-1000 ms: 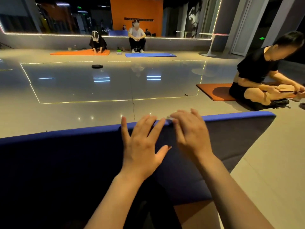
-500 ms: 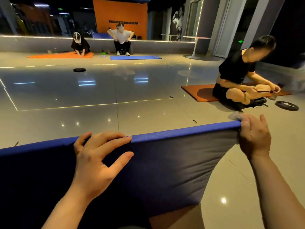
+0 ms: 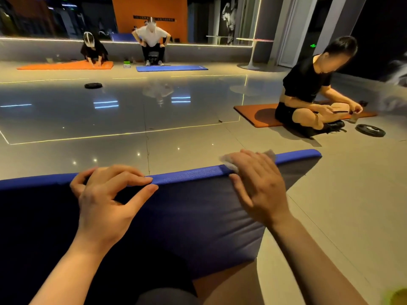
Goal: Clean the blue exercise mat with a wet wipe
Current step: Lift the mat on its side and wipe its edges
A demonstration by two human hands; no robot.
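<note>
Dim, warm-lit room seen through a wide lens.

Light came from thin strips along the far wall and set into the floor [image 3: 154, 111], whose gloss mirrored blue-white bars and small ceiling spots. Beyond the fingertips the mat [image 3: 198, 216] caught light only along its top edge; below the fingers its face sank to near black toward the lower left. Both hands, left hand [image 3: 105, 201] and right hand [image 3: 259, 186], were evenly lit and fairly sharp. Straight lines bowed near the borders, and smeared blur showed at the right edge and lower right corner.
</note>
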